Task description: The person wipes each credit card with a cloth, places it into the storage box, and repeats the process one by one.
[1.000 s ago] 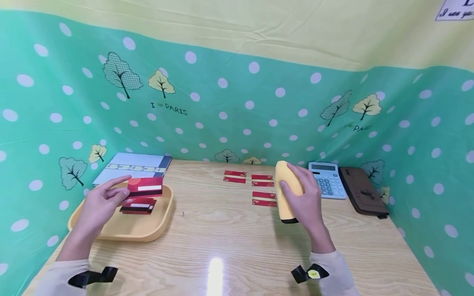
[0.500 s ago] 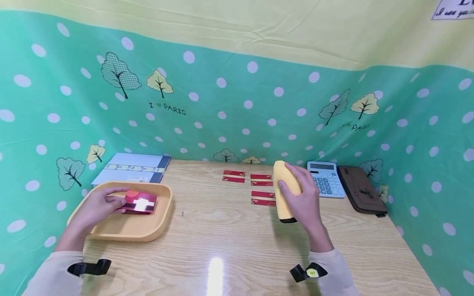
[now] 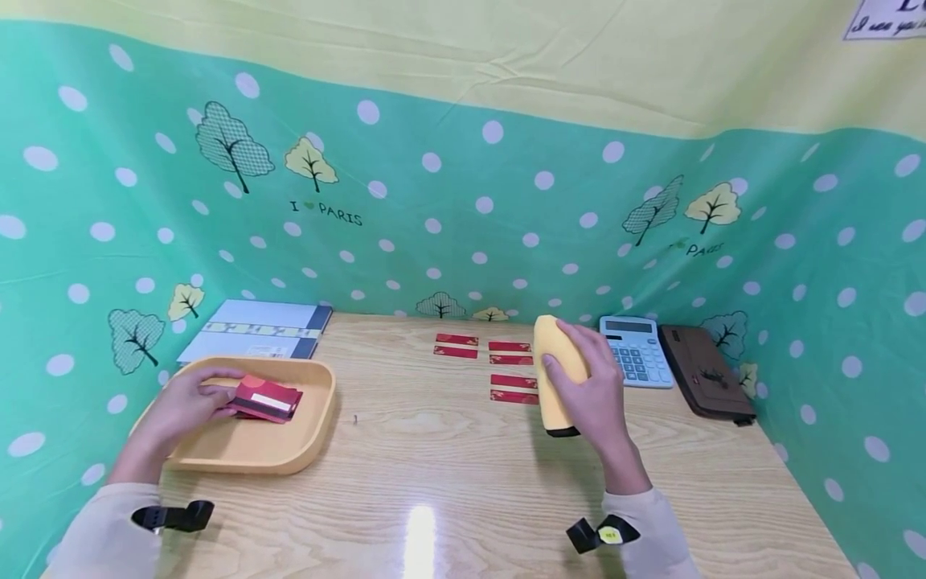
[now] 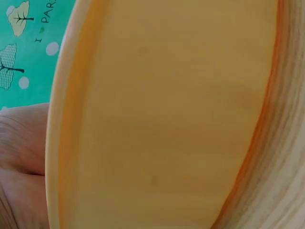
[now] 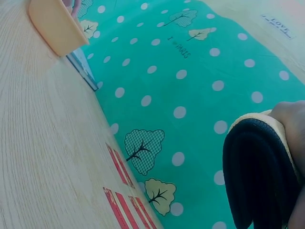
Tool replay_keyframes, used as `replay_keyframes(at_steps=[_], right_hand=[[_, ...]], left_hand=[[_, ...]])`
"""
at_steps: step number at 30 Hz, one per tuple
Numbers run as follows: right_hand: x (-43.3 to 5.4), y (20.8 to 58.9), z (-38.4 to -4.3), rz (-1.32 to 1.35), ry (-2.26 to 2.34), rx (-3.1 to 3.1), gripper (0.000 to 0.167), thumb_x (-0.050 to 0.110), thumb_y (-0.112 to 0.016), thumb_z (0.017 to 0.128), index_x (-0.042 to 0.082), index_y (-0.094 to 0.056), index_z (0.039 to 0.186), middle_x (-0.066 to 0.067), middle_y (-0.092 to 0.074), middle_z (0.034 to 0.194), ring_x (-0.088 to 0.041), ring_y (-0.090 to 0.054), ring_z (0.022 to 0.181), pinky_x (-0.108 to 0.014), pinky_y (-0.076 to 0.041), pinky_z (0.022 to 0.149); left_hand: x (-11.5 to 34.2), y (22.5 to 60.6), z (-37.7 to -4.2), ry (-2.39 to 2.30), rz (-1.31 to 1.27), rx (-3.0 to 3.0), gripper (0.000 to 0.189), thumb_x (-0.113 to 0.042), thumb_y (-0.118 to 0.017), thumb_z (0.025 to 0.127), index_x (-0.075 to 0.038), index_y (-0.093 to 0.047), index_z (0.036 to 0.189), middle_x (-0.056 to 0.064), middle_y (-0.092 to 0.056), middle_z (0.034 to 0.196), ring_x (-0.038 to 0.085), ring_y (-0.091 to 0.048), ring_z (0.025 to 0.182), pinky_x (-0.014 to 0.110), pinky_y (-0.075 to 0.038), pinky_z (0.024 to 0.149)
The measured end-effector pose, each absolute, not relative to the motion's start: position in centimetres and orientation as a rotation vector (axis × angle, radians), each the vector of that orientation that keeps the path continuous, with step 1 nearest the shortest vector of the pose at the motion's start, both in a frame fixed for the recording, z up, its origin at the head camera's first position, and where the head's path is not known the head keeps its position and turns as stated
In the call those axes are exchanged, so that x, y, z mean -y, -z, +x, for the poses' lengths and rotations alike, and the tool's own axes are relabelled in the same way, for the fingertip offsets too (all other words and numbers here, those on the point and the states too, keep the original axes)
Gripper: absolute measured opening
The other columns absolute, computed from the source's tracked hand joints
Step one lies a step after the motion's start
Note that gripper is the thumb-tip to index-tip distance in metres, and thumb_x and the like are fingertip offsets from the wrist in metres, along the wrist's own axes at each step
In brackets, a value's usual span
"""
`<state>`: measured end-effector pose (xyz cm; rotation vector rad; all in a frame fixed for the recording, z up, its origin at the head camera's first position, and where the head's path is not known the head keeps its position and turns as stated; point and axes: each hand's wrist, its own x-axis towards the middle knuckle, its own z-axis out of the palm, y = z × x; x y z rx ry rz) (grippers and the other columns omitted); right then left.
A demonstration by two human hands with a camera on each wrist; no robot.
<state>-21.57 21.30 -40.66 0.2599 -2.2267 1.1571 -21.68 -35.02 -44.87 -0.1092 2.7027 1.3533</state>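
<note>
- At the left hand (image 3: pixel 190 402), thumb and fingers pinching the left end of a red card (image 3: pixel 266 400), low within the tray.
- Right under those fingertips, more red and dark edges, probably a small stack; cannot tell if touching the pinched card.
- Around and below the same fingers, a pale orange tray (image 3: pixel 289 465).
- Judging from this, likely step: settling cards together in the tray. Next, probably needing edges squared, then a gentle loosening of the pinch.
- Well right of that pinch, near the back of the table (image 3: pixel 405 450), red strips (image 3: pixel 514 381) in pairs, just left of the other fingers.
- At the right hand (image 3: pixel 595 382), fingers curled around a yellow pouch (image 3: pixel 555 386) with a dark end, thumb across the near face.
- Beyond the left fingers, a blue folder (image 3: pixel 253 330); right of the right fingers, a calculator (image 3: pixel 654 366), then a brown case (image 3: pixel 705 374).
- Behind everything, green dotted cloth (image 3: pixel 434 161) with printed trees.
</note>
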Motion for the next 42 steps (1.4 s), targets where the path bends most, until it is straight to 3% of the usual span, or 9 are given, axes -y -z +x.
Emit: replay_keyframes(at_steps=[8, 15, 20, 23, 29, 35, 42], right_hand=[[-21.2, 40.7, -21.6, 0.266, -1.145, 2.229, 0.056, 0.013, -0.083, 0.086, 0.023, -0.067, 0.139, -0.010, -0.062, 0.136, -0.020, -0.058, 0.102, -0.025, -0.051, 0.069], [-21.2, 40.7, -21.5, 0.246, -1.149, 2.246, 0.056, 0.013, -0.082, 0.088, 0.024, -0.065, 0.140, -0.010, -0.061, 0.137, -0.021, -0.058, 0.101, -0.025, -0.051, 0.069], [-21.4, 40.5, -21.6, 0.228, -1.151, 2.262, 0.056, 0.015, -0.081, 0.089, 0.025, -0.064, 0.141, -0.010, -0.059, 0.139, -0.022, -0.058, 0.102, -0.026, -0.051, 0.069], [-21.6, 40.4, -21.6, 0.215, -1.159, 2.261, 0.055, 0.015, -0.081, 0.090, 0.025, -0.064, 0.142, -0.010, -0.059, 0.140, -0.022, -0.057, 0.104, -0.026, -0.051, 0.069], [-22.1, 40.1, -21.5, 0.183, -1.164, 2.266, 0.055, 0.015, -0.080, 0.090, 0.023, -0.064, 0.142, -0.012, -0.058, 0.143, -0.025, -0.057, 0.109, -0.027, -0.050, 0.071], [-22.9, 39.8, -21.6, 0.161, -1.157, 2.251, 0.054, 0.015, -0.080, 0.090, 0.022, -0.065, 0.141, -0.011, -0.058, 0.144, -0.026, -0.058, 0.116, -0.025, -0.049, 0.076], [-23.6, 39.7, -21.6, 0.147, -1.166, 2.241, 0.053, 0.018, -0.079, 0.091, 0.026, -0.064, 0.141, -0.009, -0.060, 0.140, -0.019, -0.057, 0.104, -0.024, -0.051, 0.072]], left_hand=[[35.3, 44.9, -21.2, -1.376, -0.134, -2.703, 0.043, -0.004, -0.044, 0.108, 0.014, -0.042, 0.146, 0.043, -0.051, 0.141, -0.010, -0.064, 0.089, 0.025, -0.065, 0.082], [35.7, 44.2, -21.1, -1.421, -0.096, -2.708, 0.044, -0.002, -0.048, 0.107, 0.019, -0.040, 0.145, 0.039, -0.062, 0.130, -0.010, -0.068, 0.090, 0.022, -0.064, 0.083], [34.6, 43.4, -21.1, -1.390, -0.045, -2.791, 0.044, -0.010, -0.053, 0.108, 0.016, -0.047, 0.142, 0.034, -0.068, 0.125, -0.012, -0.068, 0.089, 0.018, -0.063, 0.080], [32.3, 42.4, -21.2, -1.323, 0.008, -2.850, 0.044, -0.019, -0.054, 0.108, 0.009, -0.051, 0.143, 0.031, -0.069, 0.127, -0.003, -0.072, 0.092, 0.015, -0.062, 0.077], [25.1, 39.6, -22.2, -1.403, 0.226, -2.818, 0.037, -0.012, -0.059, 0.105, 0.000, -0.057, 0.140, 0.025, -0.070, 0.127, 0.035, -0.071, 0.115, 0.023, -0.063, 0.089], [17.2, 38.9, -24.1, -1.546, 0.470, -2.627, 0.035, -0.006, -0.063, 0.101, 0.001, -0.062, 0.136, 0.020, -0.072, 0.125, 0.033, -0.071, 0.117, 0.031, -0.061, 0.099], [11.2, 39.8, -25.5, -1.597, 0.558, -2.509, 0.033, -0.007, -0.066, 0.099, -0.002, -0.065, 0.132, 0.016, -0.073, 0.123, 0.029, -0.071, 0.114, 0.036, -0.061, 0.100]])
